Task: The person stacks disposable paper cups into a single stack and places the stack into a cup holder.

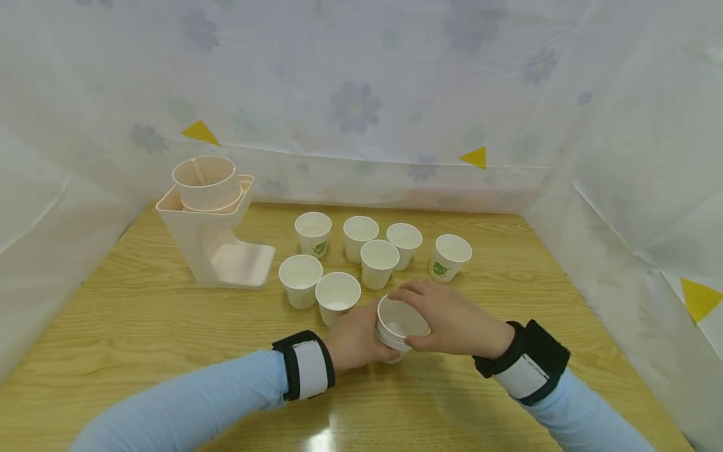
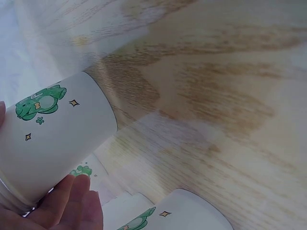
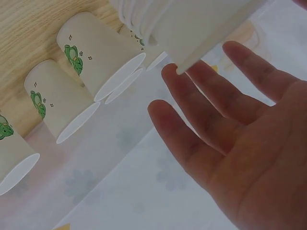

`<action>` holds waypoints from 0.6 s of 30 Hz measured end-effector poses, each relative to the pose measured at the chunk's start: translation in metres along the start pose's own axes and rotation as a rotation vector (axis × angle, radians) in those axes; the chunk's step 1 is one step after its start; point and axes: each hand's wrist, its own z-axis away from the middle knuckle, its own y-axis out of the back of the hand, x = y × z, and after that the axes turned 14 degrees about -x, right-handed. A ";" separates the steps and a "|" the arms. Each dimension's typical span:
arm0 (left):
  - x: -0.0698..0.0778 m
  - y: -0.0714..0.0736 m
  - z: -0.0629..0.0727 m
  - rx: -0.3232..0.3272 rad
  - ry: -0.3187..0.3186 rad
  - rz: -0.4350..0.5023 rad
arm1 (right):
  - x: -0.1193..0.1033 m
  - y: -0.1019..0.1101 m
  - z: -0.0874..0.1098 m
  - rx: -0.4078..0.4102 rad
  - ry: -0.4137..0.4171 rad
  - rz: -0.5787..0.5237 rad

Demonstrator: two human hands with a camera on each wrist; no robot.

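My left hand (image 1: 354, 339) wraps around a stack of white paper cups (image 2: 53, 129) with a green cartoon animal printed on the side. Several rims show one under another below the top cup's rim. Over that stack, my right hand (image 1: 452, 317) holds the top paper cup (image 1: 402, 317) at its rim, the thumb on the near side and the fingers across the far side. In the right wrist view, the top cup's rim stands farther from the other rims than those stand from each other. The fingers (image 3: 206, 115) are spread and nearly straight there.
Several single paper cups stand upright beyond the hands, including one close by the left hand (image 1: 337, 295) and one farther right (image 1: 452, 251). A pale pink dispenser-like stand (image 1: 214, 232) with a round top is at the back left. Flowered sheeting (image 1: 356, 144) surrounds the wooden table (image 1: 186, 333).
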 end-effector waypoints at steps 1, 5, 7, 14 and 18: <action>0.000 0.000 0.000 -0.002 0.001 -0.003 | 0.000 0.000 0.000 0.001 -0.002 0.004; 0.000 0.001 0.000 -0.010 -0.001 -0.003 | 0.000 -0.002 -0.001 0.007 -0.006 0.019; 0.000 0.001 0.000 -0.013 0.000 0.002 | 0.000 -0.003 -0.002 0.010 -0.010 0.026; 0.000 0.001 0.001 -0.015 -0.008 0.028 | -0.002 -0.005 -0.002 0.019 -0.074 0.045; -0.001 0.001 0.000 -0.011 -0.008 0.023 | -0.003 -0.008 -0.003 0.037 -0.104 0.055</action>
